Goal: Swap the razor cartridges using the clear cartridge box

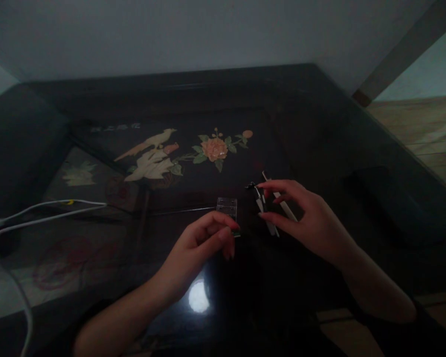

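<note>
My left hand (208, 235) is closed in a pinch over the dark glossy tabletop. At its fingertips shows a small flat piece with a green and pale edge (237, 234), mostly covered by the fingers. Just beyond those fingers sits a small clear plastic box (226, 204). To the right, my right hand (301, 206) has thumb and fingertips on a small black-and-silver object (260, 202), whose kind is too dark to make out. A slim pale stick (290, 210) lies beneath the right fingers, partly hidden by them.
White cables (48, 206) run along the left side of the table. A dark flat object (386, 198) lies on the right. The tabletop (293, 109) carries a bird-and-flower picture (213, 148) and meets a pale wall at the back.
</note>
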A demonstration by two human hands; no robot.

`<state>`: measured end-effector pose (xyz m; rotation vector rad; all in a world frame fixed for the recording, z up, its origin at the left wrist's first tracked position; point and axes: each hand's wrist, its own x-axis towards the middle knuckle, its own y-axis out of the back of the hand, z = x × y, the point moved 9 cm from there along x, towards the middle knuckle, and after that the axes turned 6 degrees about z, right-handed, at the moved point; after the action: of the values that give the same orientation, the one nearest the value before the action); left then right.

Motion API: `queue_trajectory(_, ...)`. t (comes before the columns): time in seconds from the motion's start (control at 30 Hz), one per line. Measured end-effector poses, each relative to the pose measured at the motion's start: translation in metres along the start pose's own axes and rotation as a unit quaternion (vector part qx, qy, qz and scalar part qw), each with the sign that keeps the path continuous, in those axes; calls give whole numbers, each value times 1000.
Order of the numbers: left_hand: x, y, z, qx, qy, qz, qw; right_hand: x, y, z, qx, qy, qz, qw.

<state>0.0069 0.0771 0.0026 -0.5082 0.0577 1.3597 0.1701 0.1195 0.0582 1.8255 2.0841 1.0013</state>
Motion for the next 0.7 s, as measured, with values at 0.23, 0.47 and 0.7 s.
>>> queue_trajectory(0.23, 1, -2, 3, 19, -10, -11, 1000, -6, -21, 6, -67, 23, -99, 993)
queue_trajectory(0.47, 2, 1, 30, 315, -153, 11, 937, -5, -29, 0, -99, 34, -94, 990)
queue_trajectory(0.7, 28, -5, 46, 554, -308, 31, 773, -7, -27, 1, -113, 31, -78, 990)
